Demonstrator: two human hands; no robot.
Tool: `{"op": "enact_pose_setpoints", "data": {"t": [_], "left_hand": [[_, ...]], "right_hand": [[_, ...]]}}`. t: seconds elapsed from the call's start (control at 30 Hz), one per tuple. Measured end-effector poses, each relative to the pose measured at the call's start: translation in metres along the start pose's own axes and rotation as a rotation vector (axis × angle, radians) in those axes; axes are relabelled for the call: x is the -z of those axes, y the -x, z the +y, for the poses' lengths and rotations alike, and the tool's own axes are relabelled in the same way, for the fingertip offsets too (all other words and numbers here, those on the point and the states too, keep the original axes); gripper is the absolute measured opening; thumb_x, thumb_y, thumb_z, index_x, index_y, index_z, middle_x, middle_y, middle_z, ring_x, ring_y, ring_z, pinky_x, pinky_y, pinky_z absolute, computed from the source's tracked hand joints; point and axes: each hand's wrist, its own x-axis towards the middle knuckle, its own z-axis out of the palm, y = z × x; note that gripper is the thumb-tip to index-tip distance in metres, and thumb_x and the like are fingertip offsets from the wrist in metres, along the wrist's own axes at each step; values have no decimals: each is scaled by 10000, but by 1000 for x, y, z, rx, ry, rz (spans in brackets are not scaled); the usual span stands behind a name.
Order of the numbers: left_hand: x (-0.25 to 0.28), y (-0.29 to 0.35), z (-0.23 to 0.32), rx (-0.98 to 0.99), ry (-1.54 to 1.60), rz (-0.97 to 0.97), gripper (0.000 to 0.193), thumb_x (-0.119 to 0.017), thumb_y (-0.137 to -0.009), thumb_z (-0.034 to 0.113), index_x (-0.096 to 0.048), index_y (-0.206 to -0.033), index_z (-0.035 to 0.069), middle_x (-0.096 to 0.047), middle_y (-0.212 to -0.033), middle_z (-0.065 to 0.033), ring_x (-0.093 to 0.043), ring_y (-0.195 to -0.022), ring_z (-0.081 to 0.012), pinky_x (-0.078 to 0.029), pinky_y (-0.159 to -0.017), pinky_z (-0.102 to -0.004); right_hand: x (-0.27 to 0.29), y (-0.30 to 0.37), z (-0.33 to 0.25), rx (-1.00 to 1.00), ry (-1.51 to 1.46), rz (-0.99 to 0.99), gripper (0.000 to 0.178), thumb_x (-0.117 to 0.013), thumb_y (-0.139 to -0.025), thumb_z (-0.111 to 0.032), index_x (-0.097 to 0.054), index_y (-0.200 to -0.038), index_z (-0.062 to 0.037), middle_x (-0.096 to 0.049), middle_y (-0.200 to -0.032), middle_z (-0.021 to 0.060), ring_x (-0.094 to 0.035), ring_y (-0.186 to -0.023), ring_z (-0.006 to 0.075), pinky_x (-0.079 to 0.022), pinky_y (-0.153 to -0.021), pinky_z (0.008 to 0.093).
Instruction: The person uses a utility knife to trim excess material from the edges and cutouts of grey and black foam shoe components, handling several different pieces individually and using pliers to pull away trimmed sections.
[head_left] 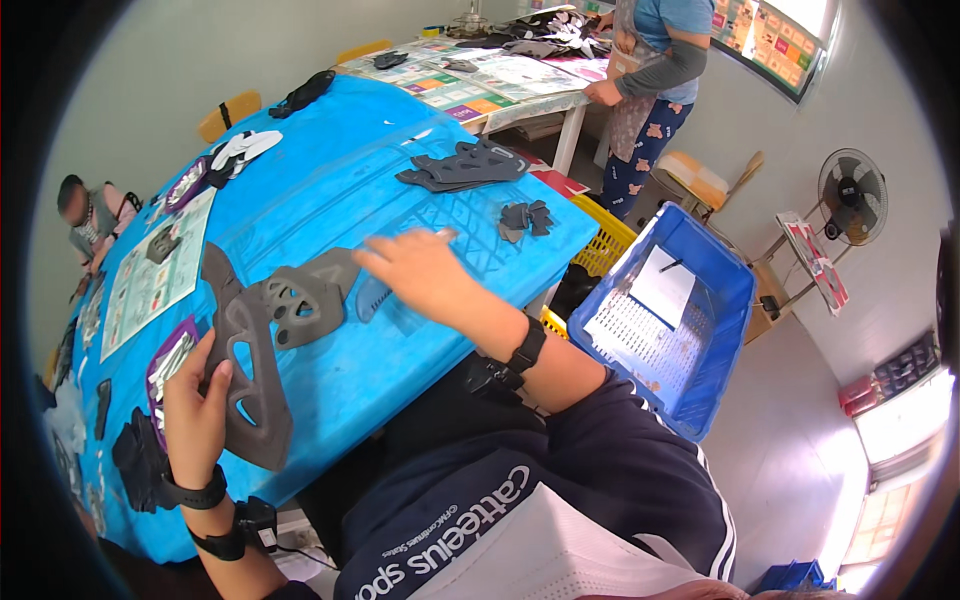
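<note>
Head view: left hand [195,400] pinches the long grey piece [265,385] between thumb and fingers, at the blue tabletop's [350,385] near edge. Right hand [420,272], blurred, fingers extended beside the perforated grey piece [305,305]; cannot tell whether it grips anything. Progress, judged: handling underway; whether the stacked grey pieces [465,165] are done or pending, unclear.

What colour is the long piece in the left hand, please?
The long piece is dark grey, best seen in the head view.

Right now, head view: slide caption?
Left hand holds a long grey perforated piece at the blue table; blurred right hand nearby.
</note>
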Motion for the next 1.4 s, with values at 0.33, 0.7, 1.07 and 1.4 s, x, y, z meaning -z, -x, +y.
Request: {"op": "enact_pose_setpoints", "data": {"t": [0.33,0.7,1.07,1.4], "left_hand": [[1,-7,9,-58,-152,35,389,-625,-880,79,-566,-1244,-44,-690,-951,-148,-618,-797,-138,-480,-727,-272],[-7,-28,39,-31,0,28,342,-597,-899,122,-598,-1213,-14,-641,-752,-137,-565,-653,-163,-458,-635,-296],[-5,-32,55,-81,-222,52,319,-604,-881,129,-626,-1170,-4,-636,-730,-188,-598,-620,-256,-454,-599,-341],[-13,-31,52,-108,-337,77,291,-600,-877,122,-639,-1140,3,-625,-733,-230,-613,-630,-358,-444,-571,-391]], "right_hand": [[9,-8,-16,78,-129,28,444,-507,-931,-375,-531,-1293,-118,-580,-1222,156,-515,-1113,319,-397,-929,468],[72,7,-41,160,-1667,326,593,-377,-939,-471,-462,-1367,-70,-504,-523,36,-558,-517,194,-434,-490,317],[17,-33,-93,225,-214,203,457,-572,-784,-183,-599,-1230,-90,-628,-642,135,-620,-569,303,-479,-512,411],[17,-47,-89,-237,-2059,-251,438,-504,-871,-57,-526,-1293,60,-475,-584,-28,-363,-497,34,-262,-447,224]]}}
